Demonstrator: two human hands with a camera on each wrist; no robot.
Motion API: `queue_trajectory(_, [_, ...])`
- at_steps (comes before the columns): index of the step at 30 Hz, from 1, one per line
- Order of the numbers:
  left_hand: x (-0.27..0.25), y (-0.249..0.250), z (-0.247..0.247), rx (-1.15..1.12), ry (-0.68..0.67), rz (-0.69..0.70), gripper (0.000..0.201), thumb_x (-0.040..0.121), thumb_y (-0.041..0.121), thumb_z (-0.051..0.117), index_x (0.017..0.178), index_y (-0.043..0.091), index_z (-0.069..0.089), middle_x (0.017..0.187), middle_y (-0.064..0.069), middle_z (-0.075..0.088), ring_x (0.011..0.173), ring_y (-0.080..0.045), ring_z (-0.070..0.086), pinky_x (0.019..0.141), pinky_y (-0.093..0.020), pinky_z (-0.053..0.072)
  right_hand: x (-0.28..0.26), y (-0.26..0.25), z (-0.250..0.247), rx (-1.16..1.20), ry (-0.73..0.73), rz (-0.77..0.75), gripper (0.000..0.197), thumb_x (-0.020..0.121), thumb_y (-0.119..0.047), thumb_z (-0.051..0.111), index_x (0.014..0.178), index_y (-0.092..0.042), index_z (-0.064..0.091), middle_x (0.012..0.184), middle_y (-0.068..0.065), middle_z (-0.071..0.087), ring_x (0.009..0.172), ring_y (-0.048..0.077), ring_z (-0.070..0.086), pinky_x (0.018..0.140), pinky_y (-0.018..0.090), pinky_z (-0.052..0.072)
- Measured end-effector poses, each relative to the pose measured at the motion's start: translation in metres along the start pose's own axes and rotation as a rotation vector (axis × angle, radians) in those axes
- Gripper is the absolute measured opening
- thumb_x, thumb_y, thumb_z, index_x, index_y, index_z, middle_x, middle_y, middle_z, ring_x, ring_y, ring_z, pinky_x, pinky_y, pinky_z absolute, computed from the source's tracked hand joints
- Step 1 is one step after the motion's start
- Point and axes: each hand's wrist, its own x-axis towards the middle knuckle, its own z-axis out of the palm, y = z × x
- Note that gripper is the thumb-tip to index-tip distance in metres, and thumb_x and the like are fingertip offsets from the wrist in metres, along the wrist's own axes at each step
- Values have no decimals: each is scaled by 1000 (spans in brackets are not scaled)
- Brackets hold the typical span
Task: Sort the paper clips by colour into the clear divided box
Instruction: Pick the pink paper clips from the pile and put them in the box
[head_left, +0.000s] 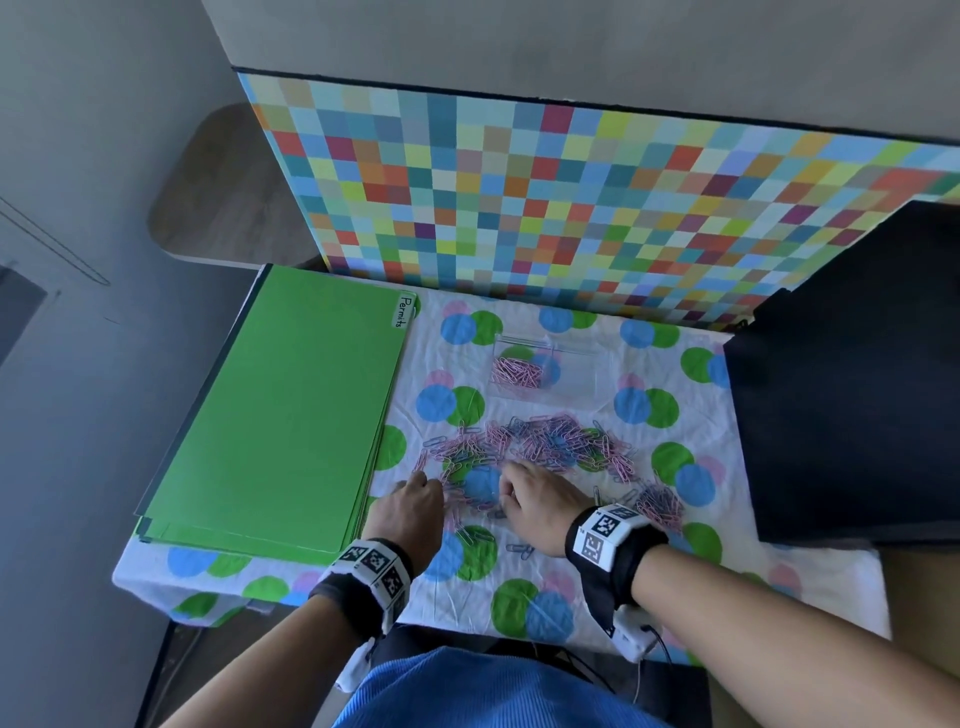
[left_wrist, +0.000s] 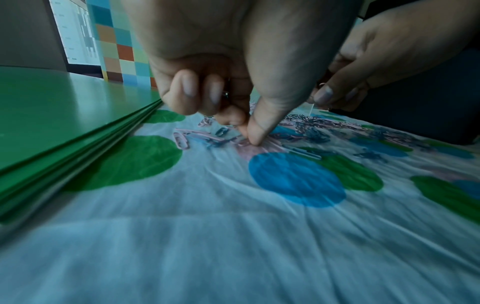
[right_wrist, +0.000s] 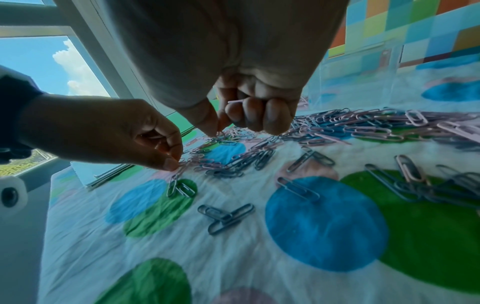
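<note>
At the near left of the mixed paper clips (head_left: 524, 447), one clip is pinched by the left hand (head_left: 410, 506); pink clips are clutched in the right hand (head_left: 535, 506). Beyond, only pink is held in the clear divided box (head_left: 548, 366); most sorting is judged undone.

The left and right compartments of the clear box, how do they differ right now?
The left compartment of the clear divided box holds a heap of pink paper clips; the right compartment looks empty, with only the spotted tablecloth showing through. Both share the same clear walls.
</note>
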Motion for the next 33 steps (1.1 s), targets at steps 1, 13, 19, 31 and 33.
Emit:
queue_trajectory(1, [-1,1,0,15,-12,10,14,96,16,44,106,13,52,103,-1,56,83,-13,56,70,-24,53,0,0,0,0,5,0,9,94,-22,42,92,-16,48,94,-1,52,81,19,51,69,32,42])
queue_trajectory(13, [-4,-1,-6,143,-32,124,19,97,9,41,114,7,49,109,-6,53,88,-16,57,75,-28,54,-4,-8,-4,18,30,-20,8,95,-21,42,88,-18,44,93,-1,50,80,19,50,67,29,38])
queue_trajectory(19, [3,-2,-14,130,-34,135,19,98,12,34,109,9,49,102,-6,55,85,-17,58,68,-28,50,-5,-14,-9,49,57,-15,9,94,-20,43,86,-17,45,92,1,53,79,19,51,65,28,37])
queue_trajectory(31, [32,39,-37,-1652,-155,-451,20,87,9,37,69,9,45,56,-9,37,46,-16,31,48,-27,25,4,-44,-48,177,136,-54,10,90,-14,50,88,-8,57,89,7,61,76,18,50,66,24,34])
queue_trajectory(33, [34,42,-37,-1695,-175,-453,18,86,7,38,75,3,52,62,-13,47,50,-21,43,51,-31,37,3,-45,-53,146,119,-54,8,87,-13,52,85,-9,59,84,4,59,74,18,51,64,24,36])
